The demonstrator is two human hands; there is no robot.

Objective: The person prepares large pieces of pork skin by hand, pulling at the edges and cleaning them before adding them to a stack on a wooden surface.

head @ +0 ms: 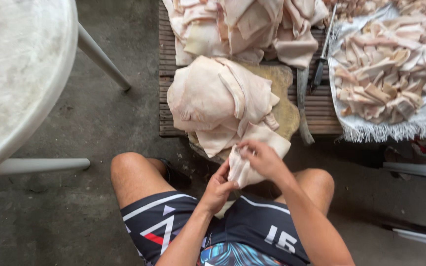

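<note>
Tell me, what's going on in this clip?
A seated person holds a pale piece of pork skin in both hands: the left hand grips its lower edge, the right hand its top. More skin is piled on a round chopping block, with a knife alongside. Cut strips lie on a white cloth.

Bare floor (109, 128) left of slatted pallet (166, 74): free. Ahead blocked: skin heap (213, 98), knife (302, 106).

We see no packages, labels, signs or screens here; nothing of that kind on the wooden slats, the floor or the table.
</note>
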